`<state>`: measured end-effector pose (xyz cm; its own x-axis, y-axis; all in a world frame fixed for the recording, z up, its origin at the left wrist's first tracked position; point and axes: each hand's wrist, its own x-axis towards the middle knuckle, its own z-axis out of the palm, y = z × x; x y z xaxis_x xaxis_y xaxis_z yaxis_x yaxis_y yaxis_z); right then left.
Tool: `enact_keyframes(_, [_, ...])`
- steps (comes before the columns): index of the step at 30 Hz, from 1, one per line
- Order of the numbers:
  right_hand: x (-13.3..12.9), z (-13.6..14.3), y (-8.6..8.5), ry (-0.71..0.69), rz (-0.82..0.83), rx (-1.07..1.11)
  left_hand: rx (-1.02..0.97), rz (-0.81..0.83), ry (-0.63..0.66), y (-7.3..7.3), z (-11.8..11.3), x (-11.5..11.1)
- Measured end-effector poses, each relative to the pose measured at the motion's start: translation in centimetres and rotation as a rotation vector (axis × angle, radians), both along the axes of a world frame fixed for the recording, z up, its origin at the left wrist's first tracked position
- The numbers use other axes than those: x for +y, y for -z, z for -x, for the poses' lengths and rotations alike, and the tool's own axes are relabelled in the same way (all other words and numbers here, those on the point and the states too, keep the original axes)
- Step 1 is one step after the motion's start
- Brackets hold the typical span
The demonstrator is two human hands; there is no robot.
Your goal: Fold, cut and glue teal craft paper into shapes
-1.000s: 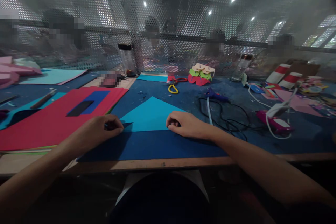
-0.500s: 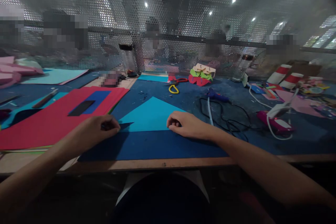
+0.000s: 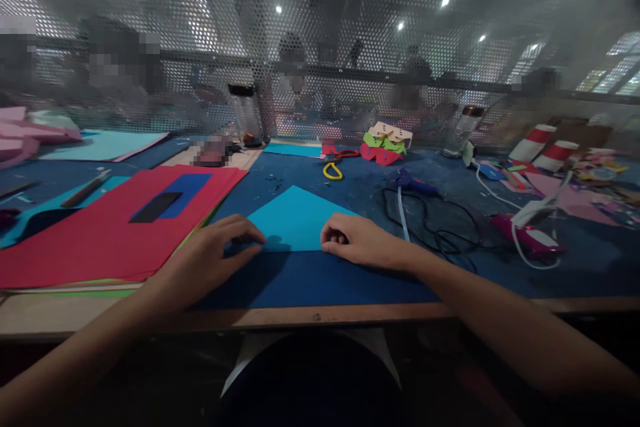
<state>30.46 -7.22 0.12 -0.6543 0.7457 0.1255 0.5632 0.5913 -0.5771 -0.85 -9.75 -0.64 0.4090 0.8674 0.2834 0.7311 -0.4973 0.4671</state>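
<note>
A light blue paper [image 3: 295,217] with a pointed top lies on the dark blue table mat, its straight edge toward me. At its left part is my left hand [image 3: 233,247], fingers bent and the thumb apart from them, the fingertips at the paper's lower edge. Nothing shows between that thumb and the fingers. My right hand [image 3: 353,237] rests on the paper's right part with its fingers curled closed; whatever they hold, if anything, is hidden.
Red sheets [image 3: 120,233] are stacked at the left. Scissors [image 3: 334,167] and a folded paper piece [image 3: 385,143] stand beyond the paper. Right are a blue glue gun [image 3: 417,183] with black cable and a magenta device [image 3: 530,237].
My left hand has moved right along the paper's lower edge and its fingers have spread. The lifted left corner no longer shows. My right hand has hardly moved.
</note>
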Motion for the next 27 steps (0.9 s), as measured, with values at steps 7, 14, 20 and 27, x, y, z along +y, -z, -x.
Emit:
enact_keyframes(7, [-0.1,0.1,0.2,0.013,-0.018,-0.005,0.085,-0.029,0.104,0.7,-1.9,1.0])
enact_keyframes(14, [-0.1,0.0,0.2,-0.014,-0.057,0.005,0.073,-0.051,0.127,1.4,-2.3,1.0])
enact_keyframes(20, [-0.1,0.1,0.1,-0.015,-0.064,0.004,0.117,-0.087,0.037,0.1,-1.8,1.9])
enact_keyframes(27, [-0.2,0.2,-0.1,-0.014,-0.061,-0.003,0.236,-0.11,0.009,-1.2,-1.4,8.9])
